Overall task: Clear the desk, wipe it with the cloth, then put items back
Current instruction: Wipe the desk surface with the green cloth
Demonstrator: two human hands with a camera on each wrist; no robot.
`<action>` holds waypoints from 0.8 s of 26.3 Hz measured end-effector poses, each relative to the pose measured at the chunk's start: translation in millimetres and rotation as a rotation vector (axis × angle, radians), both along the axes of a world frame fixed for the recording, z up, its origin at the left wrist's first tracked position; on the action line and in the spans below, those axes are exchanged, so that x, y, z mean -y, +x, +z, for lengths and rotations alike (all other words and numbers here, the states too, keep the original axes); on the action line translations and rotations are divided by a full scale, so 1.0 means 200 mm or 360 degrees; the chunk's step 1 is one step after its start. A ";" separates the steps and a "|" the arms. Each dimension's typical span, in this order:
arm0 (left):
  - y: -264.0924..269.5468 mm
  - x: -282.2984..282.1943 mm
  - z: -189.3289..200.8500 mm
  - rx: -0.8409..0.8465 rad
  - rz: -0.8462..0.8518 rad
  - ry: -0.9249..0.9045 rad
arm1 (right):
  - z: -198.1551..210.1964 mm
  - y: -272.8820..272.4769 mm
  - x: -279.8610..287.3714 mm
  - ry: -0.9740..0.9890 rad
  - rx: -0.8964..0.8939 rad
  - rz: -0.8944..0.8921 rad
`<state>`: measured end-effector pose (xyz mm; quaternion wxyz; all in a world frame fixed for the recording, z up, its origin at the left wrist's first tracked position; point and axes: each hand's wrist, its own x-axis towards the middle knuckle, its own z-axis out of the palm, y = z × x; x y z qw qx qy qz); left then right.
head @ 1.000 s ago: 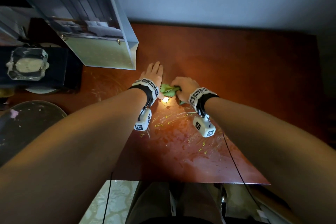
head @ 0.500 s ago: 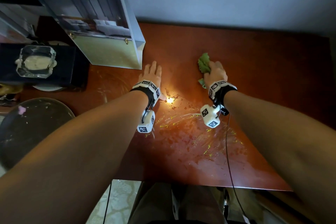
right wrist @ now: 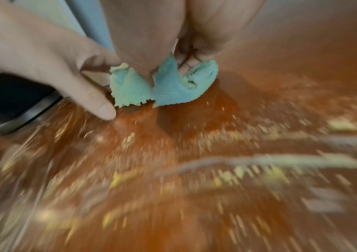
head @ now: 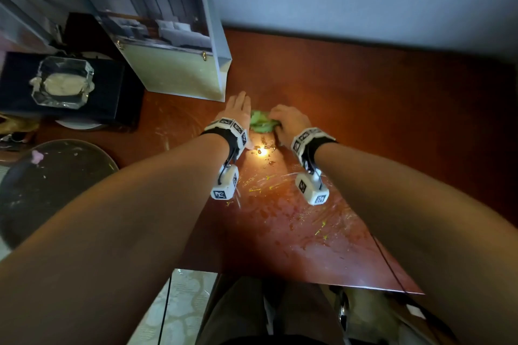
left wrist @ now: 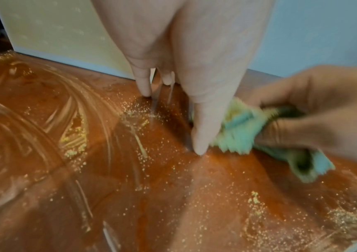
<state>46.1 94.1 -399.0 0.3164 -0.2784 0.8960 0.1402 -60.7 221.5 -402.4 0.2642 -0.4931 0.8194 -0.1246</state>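
Right hand (head: pixel 288 122): grip clamped on the green cloth (head: pixel 262 123), fingers curled over the bunched fabric and pressing it onto the desk (head: pixel 378 109). In the right wrist view two folds of cloth (right wrist: pixel 151 88) stick out below the palm and touch the wood; that view is blurred. Cloth lies between the two hands, touching the left thumb in the left wrist view.

Left hand (head: pixel 238 112): grip apart, fingers (left wrist: pixel 143 81) straight, laid flat on the desk, holding nothing, just beside the cloth (left wrist: pixel 238 129).

Desk surface: reddish-brown wood with pale smear arcs and scattered yellow crumbs (left wrist: pixel 74 145) on the near and left parts. A bright light glint (head: pixel 263 151) sits between the wrists.

A white box (head: pixel 179 75) stands at the desk's far left, near the left fingertips. Further left, a glass ashtray (head: pixel 63 82) rests on a dark block (head: pixel 112 92).
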 end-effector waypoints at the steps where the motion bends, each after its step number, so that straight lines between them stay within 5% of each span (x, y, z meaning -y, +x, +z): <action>1: 0.00 0.00 0.01 0.0016 0.0025 0.0016 | 0.00 0.04 -0.06 0.0030 0.0057 0.0026; 7: -0.06 -0.06 0.09 -0.0040 -0.0046 0.0021 | 0.03 0.20 -0.31 0.0283 0.0297 0.0169; 10: -0.14 -0.14 0.11 -0.0143 -0.0046 0.0066 | 0.08 0.12 -0.41 0.0140 0.0498 -0.0297; 13: -0.21 -0.21 0.10 -0.0158 -0.0030 0.0055 | 0.11 -0.03 -0.54 -0.0022 0.0361 -0.0751; 17: -0.24 -0.32 0.03 -0.0043 -0.0016 0.0079 | 0.11 -0.25 -0.70 0.0127 -0.0031 -0.1090; 21: -0.21 -0.35 -0.01 0.0002 -0.0042 0.0048 | 0.01 -0.33 -0.77 0.0371 -0.0050 -0.1199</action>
